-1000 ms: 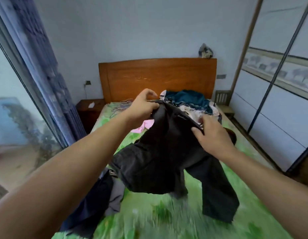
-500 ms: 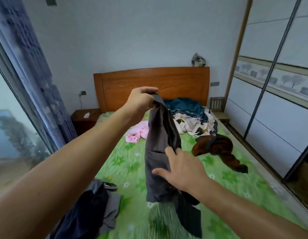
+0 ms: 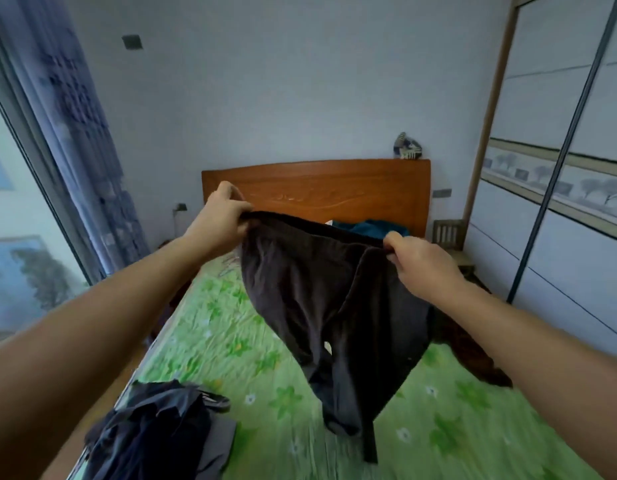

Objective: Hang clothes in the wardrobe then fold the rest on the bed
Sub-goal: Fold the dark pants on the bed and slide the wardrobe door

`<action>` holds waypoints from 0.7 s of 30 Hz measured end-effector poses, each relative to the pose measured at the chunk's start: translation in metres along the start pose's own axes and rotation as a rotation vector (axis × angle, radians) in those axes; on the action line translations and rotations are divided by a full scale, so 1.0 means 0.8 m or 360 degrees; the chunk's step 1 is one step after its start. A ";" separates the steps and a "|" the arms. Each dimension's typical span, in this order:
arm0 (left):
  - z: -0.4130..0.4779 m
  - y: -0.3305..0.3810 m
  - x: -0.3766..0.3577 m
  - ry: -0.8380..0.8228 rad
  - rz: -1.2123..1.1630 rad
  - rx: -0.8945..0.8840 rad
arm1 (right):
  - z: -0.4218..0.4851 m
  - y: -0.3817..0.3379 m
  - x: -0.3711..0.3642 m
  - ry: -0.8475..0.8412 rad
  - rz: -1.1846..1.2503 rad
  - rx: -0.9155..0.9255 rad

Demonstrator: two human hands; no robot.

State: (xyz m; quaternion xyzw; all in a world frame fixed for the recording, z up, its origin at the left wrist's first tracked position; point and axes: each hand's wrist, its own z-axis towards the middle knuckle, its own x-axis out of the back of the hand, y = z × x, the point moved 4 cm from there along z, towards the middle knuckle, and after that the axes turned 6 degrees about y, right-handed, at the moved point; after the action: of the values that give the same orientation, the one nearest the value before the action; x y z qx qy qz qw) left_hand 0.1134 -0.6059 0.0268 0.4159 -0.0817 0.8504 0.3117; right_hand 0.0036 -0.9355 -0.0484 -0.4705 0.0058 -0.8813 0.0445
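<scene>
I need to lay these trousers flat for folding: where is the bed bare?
Bare green sheet lies left, between the dark clothes pile and the headboard, and near right, below the brown garment. Crowded: the teal garment by the headboard. The trousers, gripped by left hand and right hand, hide the middle.

the right hand (image 3: 421, 265) has come up from the middle of the dark trousers (image 3: 317, 299) and now pinches the waistband (image 3: 314, 225), across from the grip of the left hand (image 3: 219, 220). the cloth, which hung in a narrow bunch below the left grip, is now stretched wide between both grips, legs dangling beneath them.
</scene>
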 end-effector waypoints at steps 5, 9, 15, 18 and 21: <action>-0.012 -0.016 0.013 -0.0152 -0.0115 0.0016 | 0.009 0.000 -0.012 -0.0139 -0.0233 0.0311; -0.032 -0.026 0.016 -0.0286 -0.0170 0.0049 | -0.020 -0.018 -0.055 -0.0485 -0.0201 0.0528; -0.067 -0.045 0.017 -0.0621 0.0117 -0.0071 | -0.012 -0.019 -0.072 -0.0657 -0.0129 0.0482; -0.077 -0.044 0.015 -0.0733 0.0191 -0.0136 | 0.008 -0.016 -0.067 -0.0679 -0.0041 0.0376; -0.086 -0.050 0.012 -0.0793 0.0317 -0.0022 | 0.029 -0.012 -0.055 -0.0639 0.0180 0.0286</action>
State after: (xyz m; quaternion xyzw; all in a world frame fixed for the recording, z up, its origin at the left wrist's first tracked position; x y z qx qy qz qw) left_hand 0.0880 -0.5426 -0.0149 0.6002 -0.2022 0.7477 0.1995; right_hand 0.0466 -0.9214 -0.0713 -0.6295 -0.0553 -0.7630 0.1357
